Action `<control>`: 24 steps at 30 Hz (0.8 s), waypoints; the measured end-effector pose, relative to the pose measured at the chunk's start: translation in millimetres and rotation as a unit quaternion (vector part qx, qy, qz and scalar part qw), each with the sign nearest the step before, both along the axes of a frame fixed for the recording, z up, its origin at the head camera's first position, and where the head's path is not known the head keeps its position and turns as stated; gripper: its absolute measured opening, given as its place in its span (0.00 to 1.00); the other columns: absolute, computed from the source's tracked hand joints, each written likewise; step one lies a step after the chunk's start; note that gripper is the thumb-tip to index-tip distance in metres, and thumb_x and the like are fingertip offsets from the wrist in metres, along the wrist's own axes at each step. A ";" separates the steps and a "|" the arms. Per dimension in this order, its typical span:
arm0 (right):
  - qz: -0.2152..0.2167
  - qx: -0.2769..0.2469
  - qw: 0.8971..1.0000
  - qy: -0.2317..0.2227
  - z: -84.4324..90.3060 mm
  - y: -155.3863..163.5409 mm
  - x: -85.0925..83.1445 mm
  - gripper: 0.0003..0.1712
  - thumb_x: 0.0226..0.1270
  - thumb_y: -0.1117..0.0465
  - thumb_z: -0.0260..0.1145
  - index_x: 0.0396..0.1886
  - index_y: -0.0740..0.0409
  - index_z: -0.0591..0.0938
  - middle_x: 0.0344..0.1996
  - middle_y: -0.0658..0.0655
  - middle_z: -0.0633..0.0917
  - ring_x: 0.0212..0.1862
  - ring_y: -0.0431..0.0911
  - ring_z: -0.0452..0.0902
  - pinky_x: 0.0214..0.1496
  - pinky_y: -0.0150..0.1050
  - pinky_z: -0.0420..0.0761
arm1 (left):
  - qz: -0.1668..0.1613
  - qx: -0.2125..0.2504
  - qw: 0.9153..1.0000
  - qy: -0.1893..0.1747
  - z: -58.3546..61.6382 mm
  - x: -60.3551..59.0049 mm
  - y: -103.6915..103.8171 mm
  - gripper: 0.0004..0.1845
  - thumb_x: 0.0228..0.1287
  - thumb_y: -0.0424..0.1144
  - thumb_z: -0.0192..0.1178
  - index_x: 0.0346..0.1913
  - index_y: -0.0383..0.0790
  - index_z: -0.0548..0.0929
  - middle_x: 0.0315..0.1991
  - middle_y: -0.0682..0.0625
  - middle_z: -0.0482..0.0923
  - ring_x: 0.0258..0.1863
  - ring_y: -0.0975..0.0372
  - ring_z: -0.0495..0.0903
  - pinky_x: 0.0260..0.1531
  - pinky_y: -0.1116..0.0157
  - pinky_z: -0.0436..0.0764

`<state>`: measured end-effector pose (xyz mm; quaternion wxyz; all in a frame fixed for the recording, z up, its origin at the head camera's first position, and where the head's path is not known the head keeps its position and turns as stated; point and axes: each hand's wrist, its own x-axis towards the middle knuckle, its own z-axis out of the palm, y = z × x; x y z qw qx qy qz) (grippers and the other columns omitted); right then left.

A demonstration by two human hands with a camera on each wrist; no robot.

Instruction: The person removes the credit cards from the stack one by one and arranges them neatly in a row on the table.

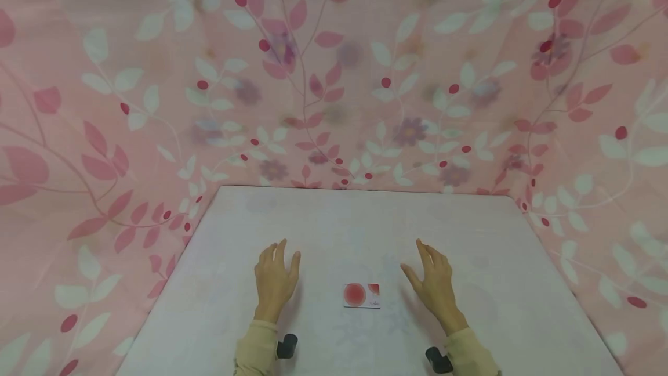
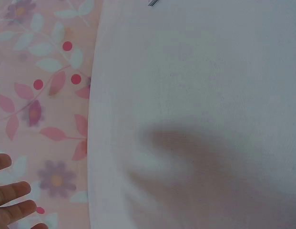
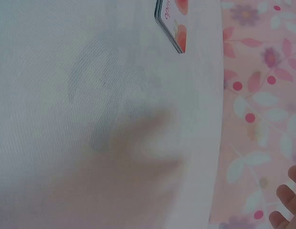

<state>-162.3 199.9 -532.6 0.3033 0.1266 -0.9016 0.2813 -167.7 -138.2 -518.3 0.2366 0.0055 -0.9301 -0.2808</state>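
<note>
Cards (image 1: pixel 362 296): one small stack, lying flat on the white worktop (image 1: pixel 355 237), between the two hands and apart from both. Top face white with red discs, the larger at left; lettering at lower right. The right wrist view shows a layered edge; the left wrist view catches only a corner.

Left hand (image 1: pixel 275 280): raised over the worktop, left of the cards. Grip apart, thumb clear of the fingers.

Right hand (image 1: pixel 434 283): raised over the worktop, right of the cards. Grip likewise apart, thumb spread inward. Both hands cast soft shadows.

Surroundings: pale sleeves (image 1: pixel 257 347), a dark device (image 1: pixel 287 346) at each wrist, pink floral cloth (image 1: pixel 339 97) beyond the worktop and along its sides.
</note>
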 end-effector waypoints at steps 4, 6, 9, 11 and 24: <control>0.008 0.004 1.000 -0.010 -1.7 -1.0 0.8 0.42 0.47 0.60 0.75 0.62 0.70 0.69 0.46 0.73 0.75 0.45 0.65 0.71 0.43 0.62 0.69 | -0.013 -0.007 1.000 -0.007 -2.2 1.1 -0.4 0.26 0.64 0.47 0.57 0.58 0.32 0.74 0.55 0.32 0.73 0.57 0.40 0.69 0.51 0.40 0.69; 0.010 0.006 1.000 -0.016 -1.6 -1.9 1.7 0.42 0.47 0.61 0.75 0.62 0.70 0.69 0.45 0.73 0.76 0.43 0.65 0.71 0.42 0.60 0.70 | -0.030 -0.004 1.000 -0.005 -4.2 1.0 -0.8 0.26 0.64 0.46 0.57 0.58 0.31 0.74 0.54 0.32 0.73 0.56 0.41 0.70 0.51 0.40 0.69; 0.014 0.003 1.000 -0.017 -1.9 -3.1 1.9 0.41 0.46 0.61 0.75 0.61 0.70 0.70 0.43 0.72 0.76 0.42 0.64 0.72 0.40 0.60 0.71 | -0.056 0.004 0.998 0.002 -8.2 -0.6 -1.3 0.25 0.64 0.45 0.59 0.58 0.31 0.74 0.54 0.33 0.74 0.56 0.41 0.71 0.51 0.41 0.70; 0.019 0.000 1.000 -0.012 -2.5 -3.7 1.4 0.41 0.45 0.62 0.76 0.60 0.70 0.71 0.41 0.71 0.77 0.41 0.63 0.73 0.40 0.61 0.71 | -0.072 0.011 0.997 0.002 -9.7 -1.4 -1.3 0.25 0.63 0.44 0.59 0.58 0.30 0.73 0.54 0.33 0.74 0.56 0.41 0.71 0.51 0.41 0.71; 0.060 -0.019 0.997 -0.044 -10.8 -14.7 -1.1 0.37 0.44 0.62 0.77 0.56 0.68 0.76 0.37 0.63 0.79 0.35 0.51 0.75 0.39 0.50 0.73 | -0.117 0.026 0.993 0.005 -28.2 -6.0 7.9 0.26 0.60 0.43 0.62 0.56 0.30 0.74 0.53 0.33 0.75 0.54 0.41 0.73 0.50 0.43 0.73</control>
